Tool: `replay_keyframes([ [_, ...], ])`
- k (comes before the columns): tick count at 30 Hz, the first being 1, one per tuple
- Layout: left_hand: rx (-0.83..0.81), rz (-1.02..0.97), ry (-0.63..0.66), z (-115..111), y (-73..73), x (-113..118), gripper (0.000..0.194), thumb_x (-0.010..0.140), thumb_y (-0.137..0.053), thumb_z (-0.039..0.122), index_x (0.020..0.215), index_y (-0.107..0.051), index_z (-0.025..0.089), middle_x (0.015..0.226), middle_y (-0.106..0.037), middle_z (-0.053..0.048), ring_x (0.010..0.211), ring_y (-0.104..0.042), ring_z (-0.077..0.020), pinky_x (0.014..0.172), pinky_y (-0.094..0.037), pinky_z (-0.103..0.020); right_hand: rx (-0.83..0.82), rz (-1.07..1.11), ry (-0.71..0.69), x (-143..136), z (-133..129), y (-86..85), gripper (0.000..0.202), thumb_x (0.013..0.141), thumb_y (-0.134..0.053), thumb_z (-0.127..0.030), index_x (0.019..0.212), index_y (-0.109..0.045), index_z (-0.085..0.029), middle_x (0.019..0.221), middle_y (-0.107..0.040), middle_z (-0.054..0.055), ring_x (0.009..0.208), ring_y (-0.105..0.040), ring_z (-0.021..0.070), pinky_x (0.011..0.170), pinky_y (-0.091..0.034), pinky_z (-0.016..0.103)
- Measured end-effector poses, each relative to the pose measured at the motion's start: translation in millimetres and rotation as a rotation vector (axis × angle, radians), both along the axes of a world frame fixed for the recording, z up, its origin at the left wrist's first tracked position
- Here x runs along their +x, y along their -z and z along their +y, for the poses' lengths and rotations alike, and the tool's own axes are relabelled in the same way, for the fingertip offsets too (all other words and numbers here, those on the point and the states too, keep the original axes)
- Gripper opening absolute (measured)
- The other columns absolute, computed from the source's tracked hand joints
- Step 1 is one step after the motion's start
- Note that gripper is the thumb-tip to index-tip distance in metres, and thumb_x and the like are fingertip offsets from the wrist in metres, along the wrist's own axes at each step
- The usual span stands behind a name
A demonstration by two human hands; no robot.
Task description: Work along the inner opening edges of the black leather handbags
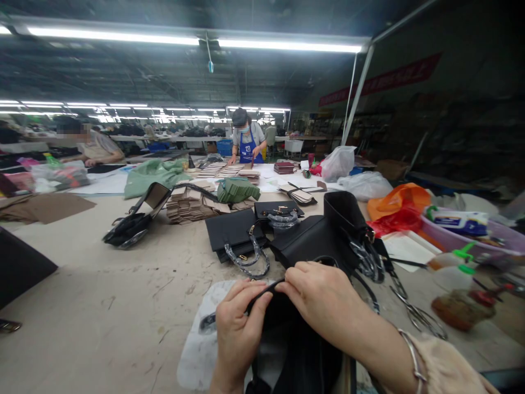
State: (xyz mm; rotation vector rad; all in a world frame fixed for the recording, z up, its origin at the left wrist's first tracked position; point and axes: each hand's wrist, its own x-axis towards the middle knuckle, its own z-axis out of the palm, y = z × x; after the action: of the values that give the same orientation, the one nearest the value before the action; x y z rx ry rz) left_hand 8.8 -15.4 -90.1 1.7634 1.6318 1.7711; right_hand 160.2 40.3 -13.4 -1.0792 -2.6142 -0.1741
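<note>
A black handbag (314,350) stands close in front of me, partly hidden under my forearm. My left hand (241,317) pinches its upper edge between thumb and fingers. Just to the right, my right hand (314,287) is closed on the same dark rim, its fingertips near the left thumb. A plastic-wrapped handle (207,323) sticks out left of my left hand, over a white sheet (194,355) lying on the table. Beyond my hands are another black handbag (235,232) with wrapped handles and a black bag (342,213) standing open at the top.
Scissors (422,317), green-capped bottles (455,276) and a brown-stained bottle (463,309) are at the right, before a purple basin (506,241). Stacked brown pieces (188,205) and a black bag (133,227) lie further back. A co-worker in a blue apron (248,153) stands across the table.
</note>
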Motion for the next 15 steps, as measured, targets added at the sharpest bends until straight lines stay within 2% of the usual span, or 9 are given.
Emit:
replay_keyframes([
  [2,0.005,-0.002,-0.012,0.4,0.6,1.0,0.012,0.079,-0.063,0.018,0.087,-0.071,0.023,0.087,-0.071,-0.001,0.086,-0.064,-0.0154,0.086,-0.049,-0.028,-0.005,-0.001,0.008,0.0,0.9,0.1,0.022,0.088,-0.054,-0.030,0.068,-0.056,-0.022,0.068,-0.060,-0.001,0.066,-0.057,0.0152,0.058,-0.028,0.029],
  [5,-0.005,-0.021,0.002,1.0,0.5,1.8,0.013,0.080,-0.062,0.018,0.088,-0.071,0.022,0.088,-0.070,-0.001,0.086,-0.064,-0.0154,0.080,-0.051,-0.026,-0.027,0.000,0.006,2.0,3.0,-0.2,0.024,0.088,-0.054,-0.033,0.068,-0.058,-0.022,0.069,-0.061,-0.002,0.066,-0.057,0.0146,0.058,-0.028,0.029],
  [10,-0.024,-0.069,0.015,0.9,0.3,1.5,0.010,0.081,-0.061,0.019,0.084,-0.071,0.021,0.085,-0.069,-0.002,0.082,-0.064,-0.0149,0.075,-0.051,-0.025,-0.100,-0.047,-0.060,15.5,8.0,-6.8,0.027,0.085,-0.057,-0.044,0.069,-0.062,-0.023,0.069,-0.062,-0.002,0.065,-0.056,0.0131,0.057,-0.029,0.027],
  [15,-0.039,-0.081,0.022,0.2,1.7,1.0,0.011,0.081,-0.061,0.019,0.085,-0.071,0.021,0.085,-0.069,-0.002,0.082,-0.064,-0.0153,0.076,-0.050,-0.025,-0.104,-0.059,-0.028,31.4,15.9,-12.5,0.024,0.086,-0.057,-0.037,0.069,-0.064,-0.023,0.069,-0.062,-0.002,0.067,-0.056,0.0122,0.057,-0.029,0.025],
])
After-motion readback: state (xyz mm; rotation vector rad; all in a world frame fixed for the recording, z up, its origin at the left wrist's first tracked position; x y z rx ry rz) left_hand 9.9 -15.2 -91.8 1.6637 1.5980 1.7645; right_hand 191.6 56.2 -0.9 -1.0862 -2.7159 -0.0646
